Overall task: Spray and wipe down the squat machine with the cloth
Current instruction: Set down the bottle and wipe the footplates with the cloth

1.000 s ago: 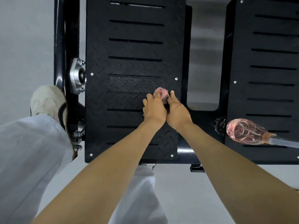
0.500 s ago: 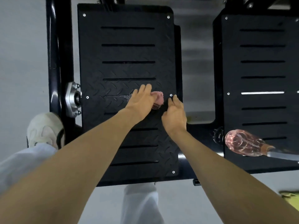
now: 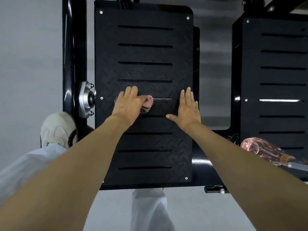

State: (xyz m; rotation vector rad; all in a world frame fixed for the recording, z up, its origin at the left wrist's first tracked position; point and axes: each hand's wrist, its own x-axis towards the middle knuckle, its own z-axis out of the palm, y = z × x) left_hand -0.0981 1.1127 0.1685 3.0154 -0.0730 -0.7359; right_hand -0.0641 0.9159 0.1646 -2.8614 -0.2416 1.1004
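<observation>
Change since a second ago: the two hands no longer bunch the cloth (image 3: 148, 103) together. They part. The left hand (image 3: 128, 104) keeps the cloth, and the right hand (image 3: 188, 110) slides off to the right edge of the left footplate (image 3: 145, 52).

Left hand: fingers straight, palm down, pressing the cloth flat against the plate's tread. Nothing is curled round it. A pink fold shows at the right of the palm, by the thumb, and a darker fringe shows at the hand's left and near sides.

Right hand: spread flat on the same plate, holding nothing, well apart from the cloth.

We read this as a shift from gathering the cloth to wiping, with the right hand likely bracing. The wipe sits mid-plate, so the far slots and near slots probably remain to be covered.

The spray bottle (image 3: 260, 150) lies on its side at near right, on the near edge of the right footplate (image 3: 283, 77), untouched.
</observation>
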